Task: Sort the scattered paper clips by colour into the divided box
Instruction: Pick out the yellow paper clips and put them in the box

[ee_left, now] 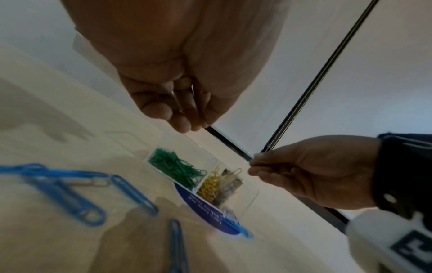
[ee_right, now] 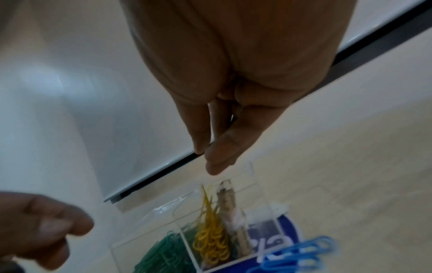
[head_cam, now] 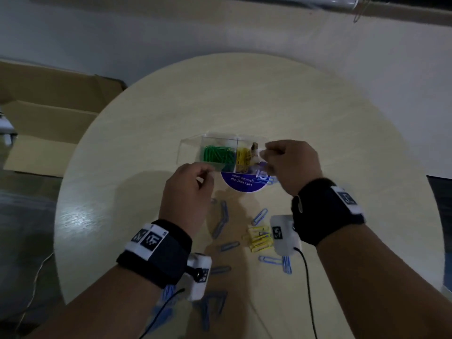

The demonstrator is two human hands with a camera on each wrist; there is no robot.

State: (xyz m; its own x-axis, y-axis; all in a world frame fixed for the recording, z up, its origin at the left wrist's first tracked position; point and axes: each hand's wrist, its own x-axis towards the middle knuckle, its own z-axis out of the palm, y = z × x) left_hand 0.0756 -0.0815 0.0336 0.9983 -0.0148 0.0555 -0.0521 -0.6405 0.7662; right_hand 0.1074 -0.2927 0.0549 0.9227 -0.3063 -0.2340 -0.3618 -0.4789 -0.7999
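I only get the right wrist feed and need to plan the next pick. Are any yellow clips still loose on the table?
Observer: Yes, the head view shows a heap of yellow clips on the table, beside the right wrist.
Operator: Loose blue ones?
Observer: Several blue clips lie scattered on the near side of the box.
Operator: Loose green?
Observer: None that I can see. The green clips are all in the box.

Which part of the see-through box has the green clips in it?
The left compartment of the divided box holds the green clips. The one beside it, to the right, holds yellow clips.
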